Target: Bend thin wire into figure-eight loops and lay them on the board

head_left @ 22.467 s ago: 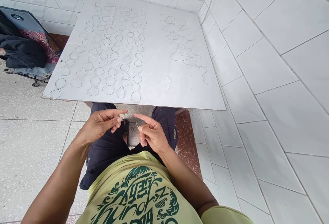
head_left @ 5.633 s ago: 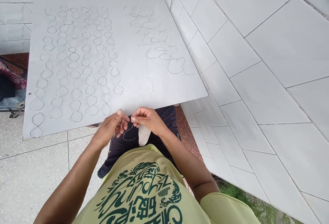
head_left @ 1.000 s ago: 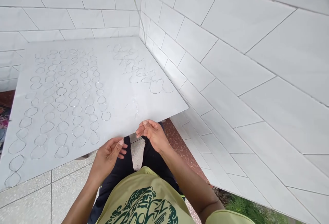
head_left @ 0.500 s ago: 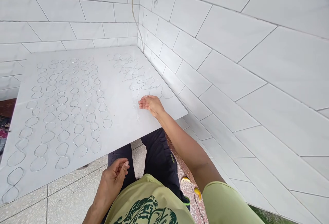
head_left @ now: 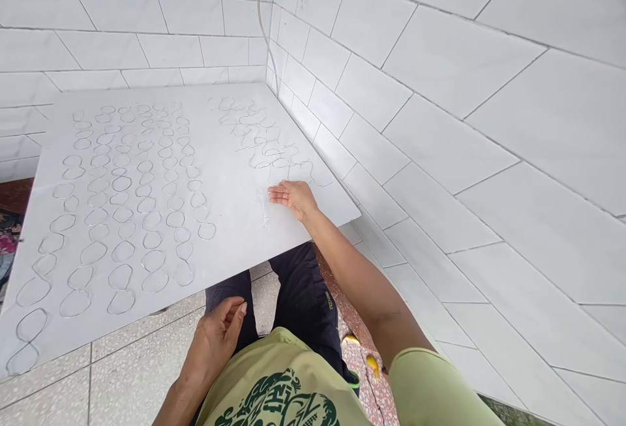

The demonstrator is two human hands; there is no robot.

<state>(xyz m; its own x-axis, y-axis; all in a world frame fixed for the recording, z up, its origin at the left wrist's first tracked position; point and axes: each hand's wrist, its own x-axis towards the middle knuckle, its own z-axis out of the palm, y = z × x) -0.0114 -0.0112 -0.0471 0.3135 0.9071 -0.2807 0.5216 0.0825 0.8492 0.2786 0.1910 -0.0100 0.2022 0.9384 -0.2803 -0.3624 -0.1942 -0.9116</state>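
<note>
My right hand (head_left: 293, 197) is over the right part of a white board (head_left: 235, 224), fingers stretched out to the left, holding nothing that I can see. Just beyond its fingertips lies a loose cluster of thin bent wires (head_left: 274, 158). Near my lap, below the board's front edge, my left hand (head_left: 220, 331) has its fingers curled with thumb and forefinger close together; whether something small is between them I cannot make out. Several columns of figure-eight wire loops (head_left: 122, 214) lie across the left part of the board.
White tiled walls (head_left: 415, 132) meet in a corner behind and to the right of the board. A thin cable (head_left: 264, 28) hangs down that corner. Yellow objects (head_left: 372, 366) lie on the reddish floor at lower right. Dark patterned cloth (head_left: 7, 243) shows at the far left.
The view has shifted slightly. Both hands keep nearly the same place and pose, and the wires on the board lie as before.
</note>
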